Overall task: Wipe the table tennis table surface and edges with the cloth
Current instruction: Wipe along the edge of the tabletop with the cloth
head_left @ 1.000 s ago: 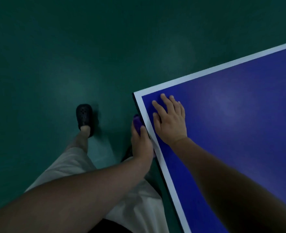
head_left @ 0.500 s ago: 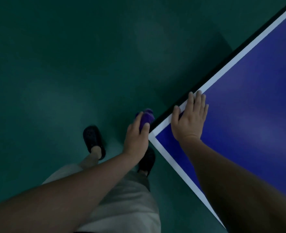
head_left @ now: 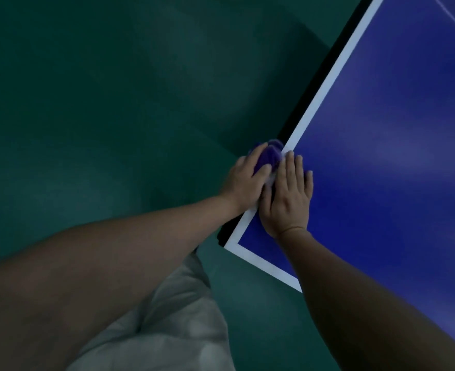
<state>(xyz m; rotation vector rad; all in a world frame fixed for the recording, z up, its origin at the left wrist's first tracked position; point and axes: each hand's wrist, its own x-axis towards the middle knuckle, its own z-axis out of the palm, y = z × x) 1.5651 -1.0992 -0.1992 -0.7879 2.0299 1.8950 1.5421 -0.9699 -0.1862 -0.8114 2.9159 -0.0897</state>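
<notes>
my left hand (head_left: 243, 180) grips the purple cloth (head_left: 269, 155) against the desk (head_left: 381, 156) edge, cloth at its 1 o'clock; my right hand (head_left: 288, 196) lies flat, fingers straight, just beside it at 3 o'clock.

- The counter (head_left: 381, 162) has a smooth blue top with a faint sheen, a white painted border and a black edge.
- The cloth (head_left: 268, 154) is purple and fuzzy.
- The floor (head_left: 100, 116) is smooth green, softly reflective.
</notes>
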